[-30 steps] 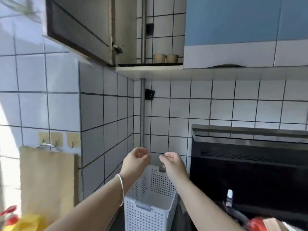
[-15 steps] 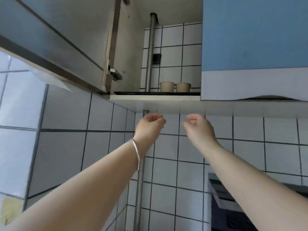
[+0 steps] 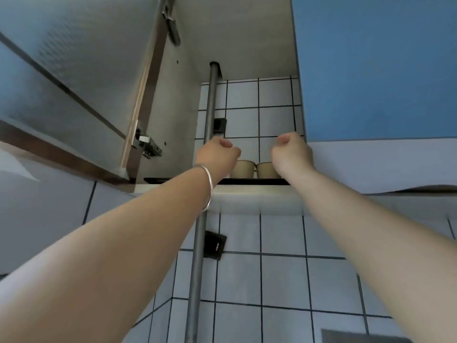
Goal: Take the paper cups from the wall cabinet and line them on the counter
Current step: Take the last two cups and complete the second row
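Head view: hands (image 3: 254,157) at cabinet shelf edge (image 3: 247,191).

We record two paper cups (image 3: 243,168) (image 3: 266,170), matt beige, on a dark matt shelf liner (image 3: 249,181). We note glossy white wall tiles (image 3: 282,276), a dull brushed-metal pipe (image 3: 197,268) and shiny metal hinges (image 3: 148,144). We list a polished metal bangle (image 3: 209,188) and a smooth matt blue cabinet door (image 3: 376,70).
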